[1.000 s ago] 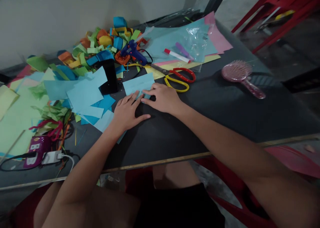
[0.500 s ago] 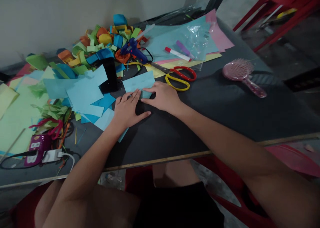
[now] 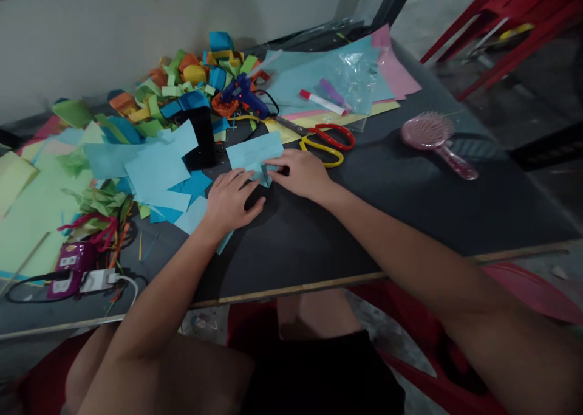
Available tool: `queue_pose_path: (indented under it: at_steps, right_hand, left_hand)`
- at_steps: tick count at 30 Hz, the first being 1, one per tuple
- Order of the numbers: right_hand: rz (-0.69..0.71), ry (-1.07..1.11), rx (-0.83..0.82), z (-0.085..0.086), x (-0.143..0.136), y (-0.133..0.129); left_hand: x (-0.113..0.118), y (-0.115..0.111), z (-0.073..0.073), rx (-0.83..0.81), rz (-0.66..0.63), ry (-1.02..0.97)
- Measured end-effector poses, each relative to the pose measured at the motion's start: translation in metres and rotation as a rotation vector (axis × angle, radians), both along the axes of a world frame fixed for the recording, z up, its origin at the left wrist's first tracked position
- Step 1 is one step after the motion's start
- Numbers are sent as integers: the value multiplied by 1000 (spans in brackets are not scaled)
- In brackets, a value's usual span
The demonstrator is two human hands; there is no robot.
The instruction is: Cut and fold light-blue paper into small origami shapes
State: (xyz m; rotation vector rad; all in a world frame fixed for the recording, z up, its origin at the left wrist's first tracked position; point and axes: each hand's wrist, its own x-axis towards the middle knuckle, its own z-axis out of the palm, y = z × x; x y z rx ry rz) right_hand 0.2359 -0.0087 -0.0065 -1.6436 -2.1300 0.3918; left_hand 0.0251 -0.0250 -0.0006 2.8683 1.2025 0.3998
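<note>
A light blue sheet of paper (image 3: 255,150) lies on the dark table, its near edge folded up in part. My left hand (image 3: 233,201) rests at the sheet's lower left, palm down with the fingers apart. At the right side of the sheet, my right hand (image 3: 300,173) pinches the raised fold between thumb and forefinger. Scissors with one red and one yellow handle (image 3: 325,138) lie just beyond my right hand. More light blue sheets (image 3: 157,169) are piled to the left, beside a black stand (image 3: 203,138).
Folded coloured paper pieces (image 3: 182,78) and a blue glue gun (image 3: 246,96) sit at the back. A pink hairbrush (image 3: 430,132) is on the right. A red-capped marker (image 3: 322,102) lies on large sheets. A purple device (image 3: 73,269) with cables stands front left.
The folded part of the sheet has lifted partly open. My left hand has drawn back slightly to the left, its fingertips off the fold.
</note>
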Motion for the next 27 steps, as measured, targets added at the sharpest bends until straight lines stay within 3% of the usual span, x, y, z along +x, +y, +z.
queue_pose_path:
  at_steps: [4,15,27]
  right_hand:
    - [0,21,0,-3,2,2]
    - [-11,-55,10,-2,-1,0]
    - [85,-29,-26,3,5,0]
  left_hand:
    - [-1,5,-4,-82,-113,30]
    - [4,2,0,-173,-51,88]
    - [0,5,0,-150,-38,132]
